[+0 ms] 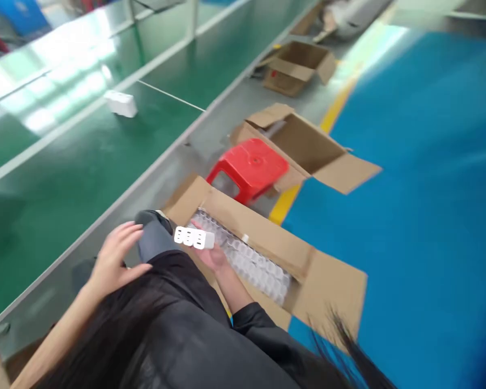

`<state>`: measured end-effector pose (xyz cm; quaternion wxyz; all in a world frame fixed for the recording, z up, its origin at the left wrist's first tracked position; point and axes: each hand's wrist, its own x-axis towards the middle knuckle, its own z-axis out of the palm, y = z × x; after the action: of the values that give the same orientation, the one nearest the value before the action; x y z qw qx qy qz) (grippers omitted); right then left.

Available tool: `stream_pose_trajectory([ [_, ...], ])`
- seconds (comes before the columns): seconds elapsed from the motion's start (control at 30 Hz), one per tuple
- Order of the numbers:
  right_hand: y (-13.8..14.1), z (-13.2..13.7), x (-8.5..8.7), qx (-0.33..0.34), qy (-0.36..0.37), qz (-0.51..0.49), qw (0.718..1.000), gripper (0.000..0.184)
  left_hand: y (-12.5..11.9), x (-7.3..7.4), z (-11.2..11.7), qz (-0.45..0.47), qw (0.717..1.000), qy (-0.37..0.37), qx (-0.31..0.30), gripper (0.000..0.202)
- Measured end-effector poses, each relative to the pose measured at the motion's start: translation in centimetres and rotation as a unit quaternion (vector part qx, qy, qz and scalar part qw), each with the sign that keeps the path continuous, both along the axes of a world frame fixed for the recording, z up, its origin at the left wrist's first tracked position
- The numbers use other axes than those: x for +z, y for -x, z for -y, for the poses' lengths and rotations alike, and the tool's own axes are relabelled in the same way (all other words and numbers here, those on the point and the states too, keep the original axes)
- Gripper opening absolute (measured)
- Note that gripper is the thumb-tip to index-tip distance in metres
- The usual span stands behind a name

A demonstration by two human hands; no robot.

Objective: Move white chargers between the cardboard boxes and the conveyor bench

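Note:
A white block with rows of dark slots, like a multi-socket power adapter (pixel 194 237), lies in my right hand (pixel 213 257), whose fingers curl under it. That hand is above an opened cardboard box (pixel 263 229) filled with clear plastic trays (pixel 255 267). My left hand (pixel 117 259) is to the left, beside my knee, with thumb and fingers apart and nothing in it. Blur hides the finer detail of the adapter.
A red plastic stool (pixel 255 162) stands just beyond the box. Behind it are another open carton (pixel 308 146) and a farther one (pixel 297 67). On the green conveyor belt (pixel 117 156) at left sits a white block (pixel 121 104). Blue floor (pixel 421 216) lies right.

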<state>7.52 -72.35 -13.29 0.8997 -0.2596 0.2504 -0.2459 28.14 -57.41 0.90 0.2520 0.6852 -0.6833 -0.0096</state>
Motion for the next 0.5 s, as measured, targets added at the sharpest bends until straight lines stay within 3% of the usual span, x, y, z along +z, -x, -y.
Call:
stream_pose_trajectory([
  [0.07,-4.7,-1.5,2.9,0.101,-0.010,0.073,0.992,0.066,0.5,-0.4,-0.4,0.005,1.000,0.011,-0.018,0.079],
  [0.13,-8.1,-3.3,5.0,0.191,-0.002,0.088,0.978,0.065,0.5,-1.1,-0.2,0.025,0.999,0.031,-0.014,0.079],
  [0.23,-11.5,-5.3,6.1,0.286,-0.004,0.095,0.953,0.065,-1.0,-2.1,-0.9,0.073,0.994,0.070,0.035,0.068],
  [0.3,-13.2,-6.2,6.3,0.312,0.005,0.086,0.946,0.059,-2.6,-2.1,-2.4,0.095,0.992,0.057,0.057,0.065],
  [0.4,-15.3,-6.6,6.7,0.327,0.045,0.060,0.942,0.045,-5.8,-0.2,-5.2,0.105,0.986,0.031,0.126,0.066],
  [0.5,-16.0,-5.9,7.1,0.340,0.104,0.023,0.934,0.042,-11.2,3.0,-7.6,0.120,0.953,-0.003,0.278,0.067],
])
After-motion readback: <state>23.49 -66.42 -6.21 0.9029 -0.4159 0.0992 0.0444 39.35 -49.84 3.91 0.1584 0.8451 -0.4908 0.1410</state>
